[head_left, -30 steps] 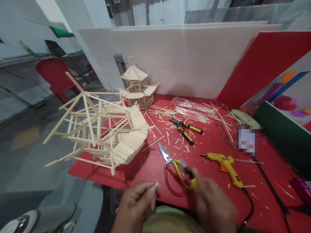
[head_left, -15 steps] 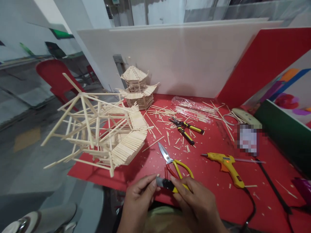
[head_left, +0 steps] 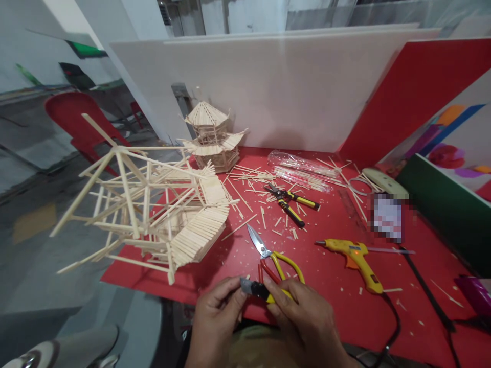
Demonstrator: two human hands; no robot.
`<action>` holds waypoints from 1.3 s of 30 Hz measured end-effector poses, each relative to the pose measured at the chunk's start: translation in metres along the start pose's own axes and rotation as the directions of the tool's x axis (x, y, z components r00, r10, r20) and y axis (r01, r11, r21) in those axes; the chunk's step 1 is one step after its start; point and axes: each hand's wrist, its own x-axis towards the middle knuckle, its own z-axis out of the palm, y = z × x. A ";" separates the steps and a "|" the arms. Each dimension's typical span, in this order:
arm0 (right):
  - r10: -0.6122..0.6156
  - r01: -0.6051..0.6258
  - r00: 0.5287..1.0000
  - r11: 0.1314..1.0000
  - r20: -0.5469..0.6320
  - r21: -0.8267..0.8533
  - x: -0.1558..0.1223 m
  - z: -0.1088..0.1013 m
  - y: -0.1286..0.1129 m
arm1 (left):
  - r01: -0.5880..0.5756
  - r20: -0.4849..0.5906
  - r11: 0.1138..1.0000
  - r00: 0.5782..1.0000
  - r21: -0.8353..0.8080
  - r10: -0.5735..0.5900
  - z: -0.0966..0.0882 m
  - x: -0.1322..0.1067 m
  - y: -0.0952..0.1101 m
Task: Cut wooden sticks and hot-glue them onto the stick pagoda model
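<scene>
My right hand grips a utility knife with a black and yellow body, its grey blade pointing left. The blade meets the fingertips of my left hand, which is closed in a pinch. A pale tip of a short wooden stick shows just above the blade at those fingertips; the rest of it is hidden. Just beyond my hands lie scissors with yellow and red handles, blades pointing away to the left. To the left stands a large open stick frame with a partly slatted roof.
A smaller stick pagoda stands at the back of the red tabletop. Black and yellow pliers, loose sticks and a plastic bag of sticks lie mid-table. A yellow glue gun with a cord lies right.
The view has shifted slightly, so the table things sit a little further left. The knife blade has moved slightly left against my left fingertips. Both hands keep their hold.
</scene>
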 end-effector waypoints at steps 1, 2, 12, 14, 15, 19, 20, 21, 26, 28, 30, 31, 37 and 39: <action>0.000 0.000 1.000 1.000 0.002 -0.003 0.000 0.000 0.000 | 0.006 -0.001 1.000 1.000 -0.001 -0.006 0.000 0.000 -0.001; 0.003 -0.003 1.000 1.000 0.005 -0.005 -0.001 0.001 0.000 | 0.014 -0.004 1.000 1.000 -0.001 -0.014 0.000 0.000 -0.002; 0.232 -0.260 0.961 0.942 -0.151 -0.214 -0.019 -0.005 0.011 | 0.021 -0.057 1.000 0.998 0.008 -0.021 -0.014 -0.012 -0.008; 0.294 -0.364 0.920 0.888 -0.260 -0.282 -0.017 -0.014 0.016 | 0.053 -0.114 0.998 0.992 -0.026 -0.056 -0.016 -0.013 -0.008; 0.284 -0.358 0.922 0.883 -0.262 -0.304 -0.016 -0.018 0.019 | 0.080 -0.112 0.996 0.990 -0.051 -0.085 -0.015 -0.013 -0.008; 0.293 -0.297 0.952 0.826 -0.087 -0.479 -0.015 -0.019 0.034 | 0.069 -0.042 0.979 0.996 -0.190 -0.079 0.001 -0.005 0.002; 0.326 -0.312 0.943 0.782 -0.072 -0.540 -0.016 -0.017 0.040 | 0.072 -0.009 0.972 0.997 -0.222 -0.076 0.005 -0.002 0.006; 0.355 -0.326 0.932 0.739 -0.070 -0.590 -0.018 -0.016 0.046 | 0.089 0.030 0.965 0.996 -0.245 -0.084 0.010 0.001 0.009; 0.316 -0.273 0.947 0.705 -0.056 -0.654 -0.027 -0.015 0.071 | 0.177 0.158 0.947 0.978 -0.268 -0.138 0.019 0.012 0.012; 0.291 -0.267 0.954 0.724 -0.070 -0.636 -0.024 -0.015 0.068 | 0.179 0.155 0.946 0.978 -0.269 -0.141 0.018 0.016 0.009; 0.266 -0.275 0.959 0.791 -0.097 -0.547 -0.016 -0.012 0.056 | 0.174 0.143 0.947 0.980 -0.272 -0.139 0.017 0.017 0.006; 0.253 -0.269 0.963 0.851 -0.098 -0.451 -0.011 -0.010 0.048 | 0.171 0.140 0.949 0.981 -0.264 -0.137 0.016 0.017 0.005; 0.312 -0.339 0.937 0.922 0.158 0.189 0.038 0.003 0.011 | 0.062 0.131 0.998 0.989 0.027 -0.066 0.009 0.015 0.005; 0.328 -0.381 0.912 0.901 0.248 0.208 0.052 0.006 0.008 | -0.040 0.135 0.990 0.991 0.139 0.021 0.006 0.015 0.006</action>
